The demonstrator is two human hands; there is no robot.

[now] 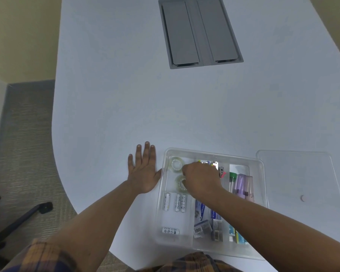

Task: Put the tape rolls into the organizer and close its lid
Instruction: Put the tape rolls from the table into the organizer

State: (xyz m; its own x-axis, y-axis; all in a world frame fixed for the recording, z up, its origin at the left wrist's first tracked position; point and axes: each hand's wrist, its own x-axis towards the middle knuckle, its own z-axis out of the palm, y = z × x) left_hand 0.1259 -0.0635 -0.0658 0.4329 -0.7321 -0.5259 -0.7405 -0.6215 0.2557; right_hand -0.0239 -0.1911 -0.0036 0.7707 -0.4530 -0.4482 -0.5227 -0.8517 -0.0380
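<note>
Looks like an office or meeting room; wide pale table [126,95] with a grey cable hatch [200,32] set into it; grey carpet [26,134]; chair base [18,220] on castors; beige walls [22,36]; stationery in a clear organizer [214,152].

Single head view, looking steeply down, close over table [110,99].

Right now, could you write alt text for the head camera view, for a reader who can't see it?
A person's right hand reaches into a clear organizer on a white table, fingers at one of two tape rolls in its far-left compartment. The left hand lies flat on the table beside it, and the clear lid lies off to the right.
</note>
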